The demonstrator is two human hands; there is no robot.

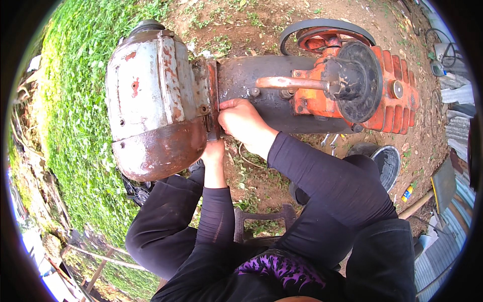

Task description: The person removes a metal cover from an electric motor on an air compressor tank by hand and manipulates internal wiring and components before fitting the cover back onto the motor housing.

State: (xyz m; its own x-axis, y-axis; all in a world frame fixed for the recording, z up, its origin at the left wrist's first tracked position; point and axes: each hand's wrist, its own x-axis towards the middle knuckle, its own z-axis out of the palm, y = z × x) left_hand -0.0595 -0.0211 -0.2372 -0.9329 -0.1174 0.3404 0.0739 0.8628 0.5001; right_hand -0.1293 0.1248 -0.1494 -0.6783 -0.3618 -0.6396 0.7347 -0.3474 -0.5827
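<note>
A rust-patched grey motor (145, 85) with a brown end sits on a rusty mounting plate (211, 75) at the left of a dark cylindrical tank (236, 75). An orange compressor pump (382, 95) with a black round housing and a copper-coloured pipe (287, 81) stands on the tank's right. My right hand (241, 118) is closed at the plate beside the motor, thumb against its edge; whatever its fingers grip is hidden. My left hand (214, 153) reaches up beneath the motor's lower corner and the plate, its fingers out of sight.
Wrenches (332, 143) and a dark bucket (382, 166) lie on the dirt at right, with a yellow bottle (407, 193) and corrugated sheets (453, 226) farther out. A plastic seat (259, 214) is between my legs. Grass (75, 126) covers the ground at left.
</note>
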